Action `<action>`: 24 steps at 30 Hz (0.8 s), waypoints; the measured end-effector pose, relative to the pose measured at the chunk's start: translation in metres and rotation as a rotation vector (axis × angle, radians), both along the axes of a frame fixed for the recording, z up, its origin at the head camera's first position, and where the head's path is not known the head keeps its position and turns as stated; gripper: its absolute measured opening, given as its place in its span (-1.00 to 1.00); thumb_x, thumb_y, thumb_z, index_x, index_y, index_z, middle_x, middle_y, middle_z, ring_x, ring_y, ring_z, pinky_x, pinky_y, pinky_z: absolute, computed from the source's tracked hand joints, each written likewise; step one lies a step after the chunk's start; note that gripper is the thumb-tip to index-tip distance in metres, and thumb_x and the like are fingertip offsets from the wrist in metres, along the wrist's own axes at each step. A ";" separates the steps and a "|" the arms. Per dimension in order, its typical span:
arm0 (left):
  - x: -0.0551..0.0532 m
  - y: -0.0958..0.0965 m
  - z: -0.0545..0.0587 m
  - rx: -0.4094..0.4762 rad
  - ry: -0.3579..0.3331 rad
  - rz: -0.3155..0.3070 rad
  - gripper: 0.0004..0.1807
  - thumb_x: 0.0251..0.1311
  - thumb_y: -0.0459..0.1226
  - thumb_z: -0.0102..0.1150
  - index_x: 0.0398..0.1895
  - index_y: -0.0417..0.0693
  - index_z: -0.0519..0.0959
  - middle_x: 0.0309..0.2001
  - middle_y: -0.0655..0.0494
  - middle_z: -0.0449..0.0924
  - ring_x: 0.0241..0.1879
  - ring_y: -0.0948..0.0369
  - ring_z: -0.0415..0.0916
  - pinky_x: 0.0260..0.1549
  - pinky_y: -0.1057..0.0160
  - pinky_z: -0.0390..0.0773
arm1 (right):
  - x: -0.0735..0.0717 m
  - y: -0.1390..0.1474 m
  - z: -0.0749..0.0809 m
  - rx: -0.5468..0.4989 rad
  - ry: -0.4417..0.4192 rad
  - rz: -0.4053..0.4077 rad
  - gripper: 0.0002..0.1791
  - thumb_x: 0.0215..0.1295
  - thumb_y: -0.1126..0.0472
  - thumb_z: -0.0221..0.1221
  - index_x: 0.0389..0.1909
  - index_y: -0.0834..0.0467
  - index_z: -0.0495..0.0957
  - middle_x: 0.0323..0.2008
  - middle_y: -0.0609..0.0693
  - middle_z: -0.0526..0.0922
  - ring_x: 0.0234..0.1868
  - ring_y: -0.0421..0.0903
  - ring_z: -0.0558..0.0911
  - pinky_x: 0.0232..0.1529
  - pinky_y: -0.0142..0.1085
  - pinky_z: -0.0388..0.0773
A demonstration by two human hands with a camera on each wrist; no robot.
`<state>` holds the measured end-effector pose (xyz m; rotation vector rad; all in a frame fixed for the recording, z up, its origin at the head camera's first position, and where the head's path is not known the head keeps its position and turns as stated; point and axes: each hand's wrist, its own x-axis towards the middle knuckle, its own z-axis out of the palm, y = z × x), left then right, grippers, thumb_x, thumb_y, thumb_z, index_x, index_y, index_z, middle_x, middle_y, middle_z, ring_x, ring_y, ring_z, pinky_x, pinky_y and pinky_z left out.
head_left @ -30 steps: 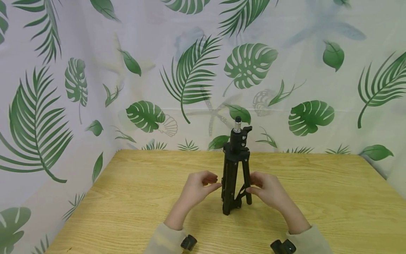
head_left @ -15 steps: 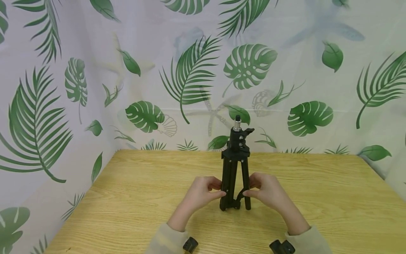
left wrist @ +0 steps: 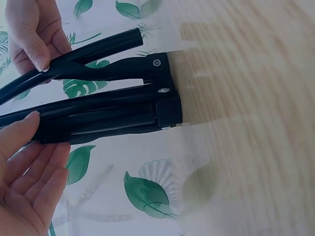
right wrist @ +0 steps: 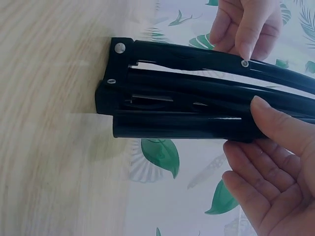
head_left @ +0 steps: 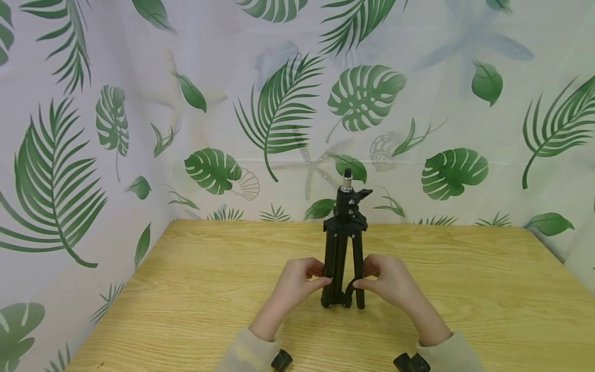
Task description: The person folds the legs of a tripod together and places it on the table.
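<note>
A black folded tripod stand [head_left: 341, 248] stands upright on the wooden table, its silver stud and black tip at the top. My left hand [head_left: 297, 281] holds a leg on its left side, thumb in front and fingers behind. On the other side my right hand [head_left: 388, 279] pinches the right leg [head_left: 358, 268], which stands slightly apart from the others. In the left wrist view, a bracket [left wrist: 167, 93] joins the lower leg parts. The right wrist view shows my right thumb and fingers [right wrist: 261, 167] around the tubular leg [right wrist: 177, 127].
The wooden table [head_left: 195, 289] spreads out on both sides of the stand. Behind and to the left hangs a white cloth [head_left: 288, 201] printed with green leaves. A small black wrist device [head_left: 281, 360] sits at the left sleeve, another device [head_left: 411, 362] at the right.
The stand has turned slightly, and its foot has shifted a little left. My left hand has moved right onto the leg, and my right hand has drawn its leg slightly inward.
</note>
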<state>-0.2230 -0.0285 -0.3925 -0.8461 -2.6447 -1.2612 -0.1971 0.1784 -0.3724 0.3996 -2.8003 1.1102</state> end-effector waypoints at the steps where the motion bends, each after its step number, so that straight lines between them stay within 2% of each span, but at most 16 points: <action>1: 0.000 0.000 0.000 -0.002 0.006 0.000 -0.81 0.00 -0.23 0.26 -0.35 -0.16 0.60 -0.39 0.08 0.62 -0.39 0.29 0.53 -0.39 0.34 0.46 | 0.000 -0.001 0.000 -0.001 0.001 -0.005 -0.78 -0.10 0.21 0.34 -0.43 0.19 0.54 -0.46 -0.06 0.60 -0.39 -0.10 0.57 -0.32 -0.13 0.48; 6: -0.001 0.000 -0.002 -0.004 0.016 0.004 -0.80 0.00 -0.23 0.26 -0.35 -0.17 0.60 -0.39 0.07 0.61 -0.39 0.28 0.53 -0.39 0.31 0.47 | -0.001 -0.004 -0.002 0.000 0.008 -0.024 -0.80 -0.11 0.21 0.34 -0.45 0.17 0.55 -0.47 -0.05 0.61 -0.38 -0.08 0.58 -0.33 -0.12 0.48; 13: -0.001 0.000 -0.003 -0.009 0.034 0.012 -0.82 -0.01 -0.24 0.26 -0.36 -0.16 0.61 -0.40 0.09 0.62 -0.41 0.32 0.52 -0.42 0.39 0.44 | -0.004 -0.007 -0.008 0.000 0.019 -0.054 -0.82 -0.09 0.23 0.33 -0.44 0.15 0.56 -0.44 -0.04 0.63 -0.32 -0.03 0.59 -0.24 -0.05 0.46; 24: -0.001 0.000 -0.002 -0.017 0.030 0.010 -0.83 0.01 -0.25 0.25 -0.36 -0.15 0.62 -0.40 0.11 0.62 -0.40 0.34 0.51 -0.40 0.36 0.46 | -0.003 -0.014 -0.012 -0.040 0.075 -0.065 -0.81 -0.08 0.25 0.33 -0.41 0.18 0.57 -0.44 -0.03 0.63 -0.32 -0.03 0.60 -0.24 -0.07 0.48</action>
